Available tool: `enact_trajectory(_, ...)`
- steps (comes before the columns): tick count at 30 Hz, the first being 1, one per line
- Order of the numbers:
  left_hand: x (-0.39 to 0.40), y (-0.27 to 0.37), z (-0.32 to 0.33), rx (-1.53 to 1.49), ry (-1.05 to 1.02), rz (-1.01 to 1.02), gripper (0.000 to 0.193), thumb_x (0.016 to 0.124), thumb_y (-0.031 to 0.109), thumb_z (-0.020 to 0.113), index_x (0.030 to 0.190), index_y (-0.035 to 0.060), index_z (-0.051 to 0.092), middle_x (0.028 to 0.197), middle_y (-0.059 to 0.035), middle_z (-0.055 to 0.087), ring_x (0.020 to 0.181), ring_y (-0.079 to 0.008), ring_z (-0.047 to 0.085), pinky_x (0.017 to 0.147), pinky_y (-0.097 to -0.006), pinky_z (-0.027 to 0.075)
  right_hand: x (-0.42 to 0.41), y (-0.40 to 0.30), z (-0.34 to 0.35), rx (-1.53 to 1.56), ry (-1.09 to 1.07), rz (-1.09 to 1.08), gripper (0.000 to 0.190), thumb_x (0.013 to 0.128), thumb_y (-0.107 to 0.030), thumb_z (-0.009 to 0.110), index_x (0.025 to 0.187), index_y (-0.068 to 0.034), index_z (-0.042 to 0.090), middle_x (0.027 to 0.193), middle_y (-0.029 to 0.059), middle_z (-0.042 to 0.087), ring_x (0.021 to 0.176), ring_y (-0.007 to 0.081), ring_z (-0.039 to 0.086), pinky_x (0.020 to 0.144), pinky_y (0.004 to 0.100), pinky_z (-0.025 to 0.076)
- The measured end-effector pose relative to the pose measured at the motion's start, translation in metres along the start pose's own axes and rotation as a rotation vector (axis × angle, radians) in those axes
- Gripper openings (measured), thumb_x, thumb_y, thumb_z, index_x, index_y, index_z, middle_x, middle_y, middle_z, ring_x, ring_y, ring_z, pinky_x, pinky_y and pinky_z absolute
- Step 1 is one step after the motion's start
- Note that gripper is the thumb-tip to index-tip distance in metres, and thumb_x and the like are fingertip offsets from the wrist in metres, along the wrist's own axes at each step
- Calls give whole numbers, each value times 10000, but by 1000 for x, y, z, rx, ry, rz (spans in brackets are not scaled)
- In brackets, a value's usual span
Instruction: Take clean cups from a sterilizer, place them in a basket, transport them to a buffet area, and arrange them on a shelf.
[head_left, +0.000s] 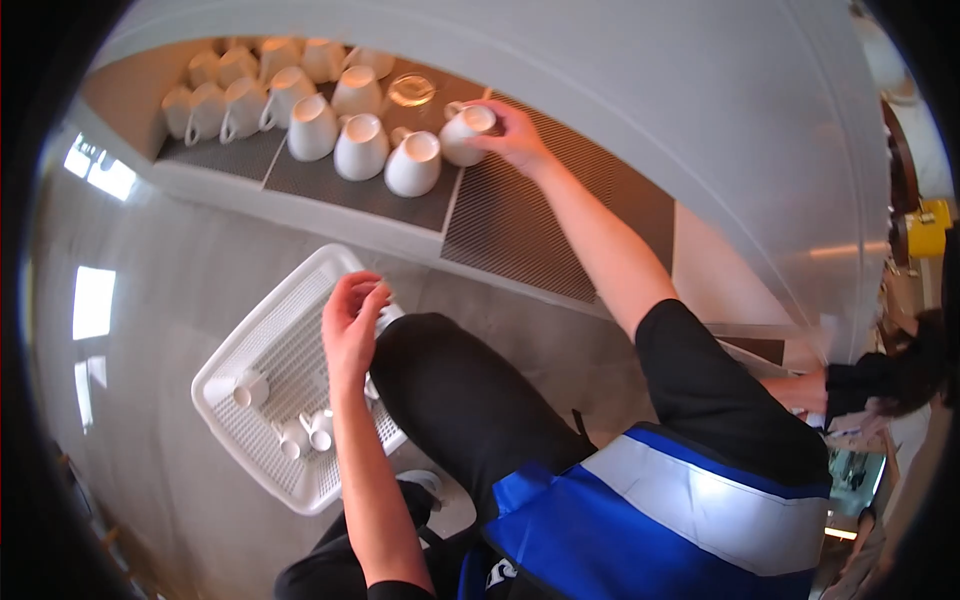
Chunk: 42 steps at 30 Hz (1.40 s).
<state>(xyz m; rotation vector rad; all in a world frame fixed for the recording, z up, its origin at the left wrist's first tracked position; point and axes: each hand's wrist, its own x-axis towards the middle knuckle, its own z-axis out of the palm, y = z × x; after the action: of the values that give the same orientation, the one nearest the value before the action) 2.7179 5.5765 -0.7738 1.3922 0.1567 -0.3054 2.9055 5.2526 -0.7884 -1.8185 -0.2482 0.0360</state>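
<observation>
My right hand (517, 139) grips a white cup (463, 142) that stands upside down on the dark ribbed mat of a low shelf. Just left of it is another upturned white cup (412, 165), with several more in rows further along. A clear glass item (411, 90) lies behind them. My left hand (354, 315) hovers over the far right part of a white plastic basket (225, 424), fingers curled; whether a small thing is between the fingertips I cannot tell. In the basket lie a white cup (251, 390) and smaller white cups (291, 441).
My bent knee (427, 345) is beside the basket's right edge. The shelf's front edge (337, 225) runs across above the grey floor (165, 300). A pale panel (675, 97) curves over the shelf. Another person's forearm (796, 394) shows at the right.
</observation>
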Motion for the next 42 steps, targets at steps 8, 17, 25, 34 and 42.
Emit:
enact_trajectory(8,-3,-32,-31,-5,89,-58,173,891,145,623,1023,34,607,849,-57,664,773,-129,623,661,-248,472,-16,-61,61,-377,249,-75,430,738,-154,764,1118,-54,587,1028,83,636,907,219,590,843,342,523)
enact_trajectory(17,18,-45,-13,20,59,-114,185,888,149,619,1044,49,616,861,-52,672,791,-129,634,684,-245,468,-91,-26,26,-405,245,247,807,802,-394,743,1403,4,380,1439,194,413,1361,309,361,1117,423,306)
enact_trajectory(25,15,-57,-14,35,82,-143,179,898,170,619,1022,42,617,823,-39,668,772,-116,635,682,-245,472,-162,24,10,-1235,110,229,738,964,-548,370,1499,-63,224,1574,159,147,1449,371,108,1163,505,105)
enact_trajectory(34,-6,-120,-97,297,480,-107,192,844,190,629,942,27,654,740,-57,677,690,-114,628,672,-259,489,-159,44,6,-1341,107,225,677,983,-508,355,1501,-88,236,1573,144,177,1443,378,146,1137,557,137)
enact_trajectory(42,-66,-156,-180,864,205,-358,413,690,285,700,1067,120,666,1029,-175,646,950,-305,629,857,-386,498,-150,49,19,-1235,121,185,670,991,-506,333,1500,-80,235,1572,146,181,1445,379,131,1147,527,109)
